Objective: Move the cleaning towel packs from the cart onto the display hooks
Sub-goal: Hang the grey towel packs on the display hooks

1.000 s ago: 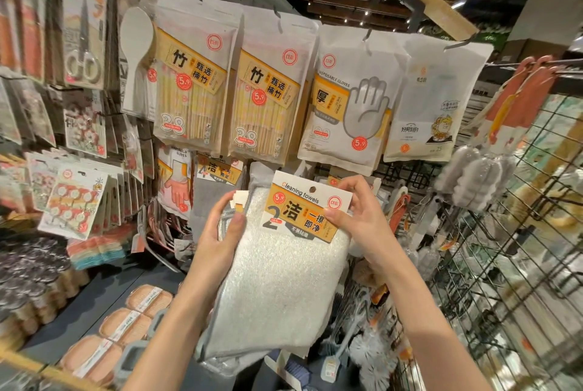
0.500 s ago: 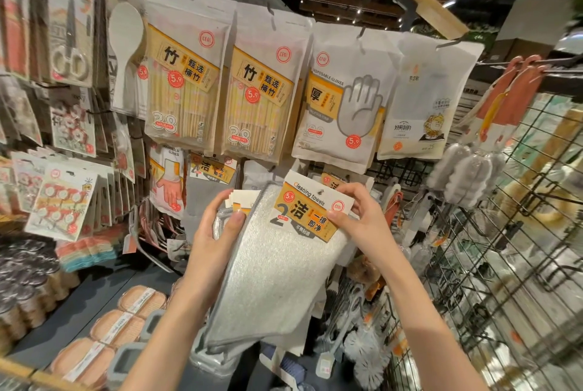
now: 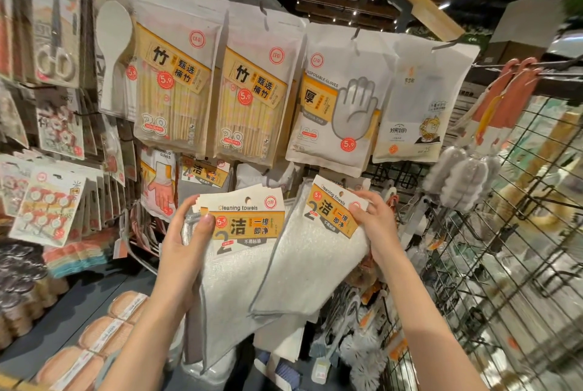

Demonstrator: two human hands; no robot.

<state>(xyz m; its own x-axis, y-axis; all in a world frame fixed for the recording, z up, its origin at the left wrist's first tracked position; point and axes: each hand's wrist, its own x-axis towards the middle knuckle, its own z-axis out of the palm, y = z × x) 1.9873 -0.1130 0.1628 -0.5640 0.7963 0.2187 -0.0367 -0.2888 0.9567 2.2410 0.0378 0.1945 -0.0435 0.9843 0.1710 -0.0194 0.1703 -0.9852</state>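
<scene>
My left hand (image 3: 186, 248) grips a stack of white cleaning towel packs (image 3: 243, 267) by the upper left corner, thumb across the top pack's orange and white header card. My right hand (image 3: 375, 226) pinches the header card of a single towel pack (image 3: 312, 261), held tilted to the right of the stack and overlapping its right edge. Both are raised in front of the lower row of the display, just under the hanging chopstick packs (image 3: 252, 100). The hook behind the packs is hidden.
Disposable glove packs (image 3: 340, 106) and a white bag pack (image 3: 422, 100) hang above. A wire grid panel (image 3: 517, 232) with bottle brushes (image 3: 457, 179) stands at the right. Sponges (image 3: 104, 334) lie on the shelf at the lower left. More hanging cards (image 3: 47, 201) crowd the left.
My right hand has drawn the top towel pack off the stack to the right, uncovering the header card of the pack beneath. My left hand keeps the remaining stack.
</scene>
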